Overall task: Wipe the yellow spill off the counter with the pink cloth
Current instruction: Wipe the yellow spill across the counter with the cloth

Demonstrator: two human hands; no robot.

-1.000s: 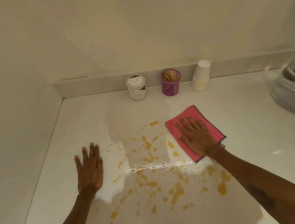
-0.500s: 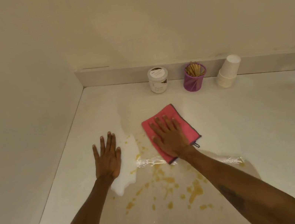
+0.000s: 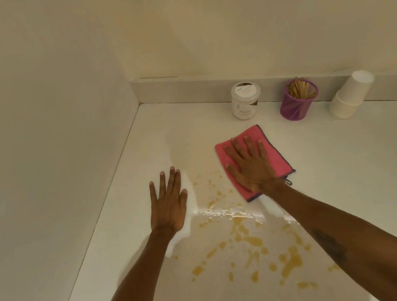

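The pink cloth [image 3: 275, 154] lies flat on the white counter [image 3: 359, 176], at the far right edge of the yellow spill [image 3: 249, 241]. My right hand [image 3: 250, 165] presses down on it with the palm flat and the fingers spread, covering most of the cloth. Yellow drops and smears run from just left of the cloth down toward me, between my forearms, with a wet shiny streak across them. On the bare counter left of the spill rests my left hand [image 3: 168, 204], flat, fingers apart, holding nothing.
A white lidded jar [image 3: 245, 100], a purple cup of wooden sticks [image 3: 298, 103] and a tilted stack of white paper cups [image 3: 350, 96] stand along the back ledge. A wall [image 3: 60, 147] closes the counter's left side.
My right hand slid the pink cloth leftward over the upper spill; fewer yellow spots show there. The left hand stayed flat in place. The view turned left.
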